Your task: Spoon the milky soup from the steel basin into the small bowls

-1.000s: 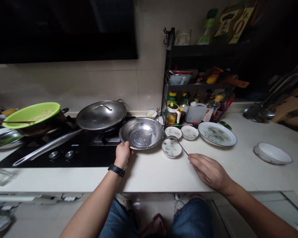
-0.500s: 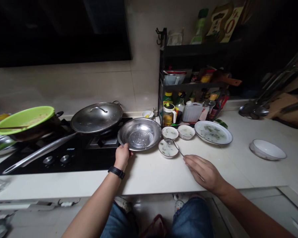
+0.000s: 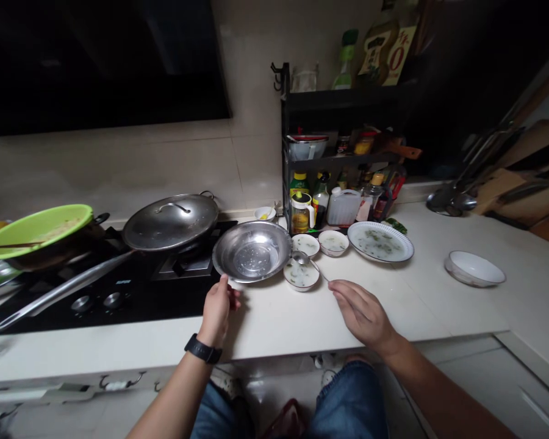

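Observation:
My left hand [image 3: 218,310] stands open at the near edge of a wide stainless steel bowl [image 3: 251,256], its fingertips at the rim. The bowl is wet and holds no food that I can see. My right hand [image 3: 361,314] rests loosely curled over the counter, on the end of a thin metal spoon [image 3: 302,258]. The spoon's head lies on the rim of a small white bowl [image 3: 301,277] with greenish broth. Its handle disappears under my fingers.
Behind these stand a second small bowl [image 3: 305,245], a third [image 3: 333,242], and a broth-filled plate [image 3: 380,241]. A lidded wok [image 3: 170,222] and a green bowl [image 3: 36,231] sit on the black gas hob [image 3: 105,292] to the left. A bottle-filled rack [image 3: 302,110] stands behind; a white bowl [image 3: 474,268] sits right.
The whole scene has drifted left and slightly down in view. My left fingers have loosened from the steel bowl's rim. My right hand has stayed by the spoon.

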A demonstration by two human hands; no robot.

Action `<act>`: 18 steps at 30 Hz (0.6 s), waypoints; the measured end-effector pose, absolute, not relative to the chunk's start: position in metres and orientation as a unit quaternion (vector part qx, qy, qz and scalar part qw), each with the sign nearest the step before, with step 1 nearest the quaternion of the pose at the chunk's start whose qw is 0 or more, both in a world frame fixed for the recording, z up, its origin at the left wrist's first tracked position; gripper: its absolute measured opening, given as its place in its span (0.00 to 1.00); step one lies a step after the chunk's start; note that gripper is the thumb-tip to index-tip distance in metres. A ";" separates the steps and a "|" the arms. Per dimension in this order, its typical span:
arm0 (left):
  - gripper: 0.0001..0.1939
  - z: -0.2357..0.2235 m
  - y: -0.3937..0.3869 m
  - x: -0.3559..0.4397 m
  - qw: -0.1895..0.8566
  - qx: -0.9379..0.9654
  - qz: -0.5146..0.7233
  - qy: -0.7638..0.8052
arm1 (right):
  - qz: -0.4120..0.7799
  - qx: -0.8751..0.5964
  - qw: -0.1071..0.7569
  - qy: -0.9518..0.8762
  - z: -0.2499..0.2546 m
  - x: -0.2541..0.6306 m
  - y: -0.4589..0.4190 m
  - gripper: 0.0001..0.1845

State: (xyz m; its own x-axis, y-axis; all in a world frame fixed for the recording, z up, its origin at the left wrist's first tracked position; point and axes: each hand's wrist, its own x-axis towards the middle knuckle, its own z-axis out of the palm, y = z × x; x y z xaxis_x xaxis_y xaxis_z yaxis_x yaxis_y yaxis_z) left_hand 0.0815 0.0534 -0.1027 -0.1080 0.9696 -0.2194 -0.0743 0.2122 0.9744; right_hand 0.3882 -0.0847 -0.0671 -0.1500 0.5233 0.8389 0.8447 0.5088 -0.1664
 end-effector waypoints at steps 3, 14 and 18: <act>0.28 -0.106 0.030 0.091 0.554 0.405 0.487 0.540 | -0.153 -0.474 0.482 -0.721 -0.068 0.386 -0.087 0.15; 0.33 -0.067 -0.038 0.201 0.781 0.414 0.321 0.340 | -0.151 -0.487 0.522 -0.684 -0.090 0.356 -0.098 0.21; 0.27 -0.050 -0.050 0.236 0.825 0.323 0.359 0.293 | -0.144 -0.505 0.559 -0.642 -0.090 0.341 -0.109 0.21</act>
State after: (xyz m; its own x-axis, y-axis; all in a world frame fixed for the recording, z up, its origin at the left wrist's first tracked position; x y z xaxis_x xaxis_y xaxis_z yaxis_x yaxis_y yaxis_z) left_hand 0.2362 -0.0503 -0.0505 0.5706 0.7821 -0.2505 -0.4039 0.5328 0.7436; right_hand 0.3407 -0.1091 -0.0895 0.1343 0.4874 0.8628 0.8092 0.4486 -0.3794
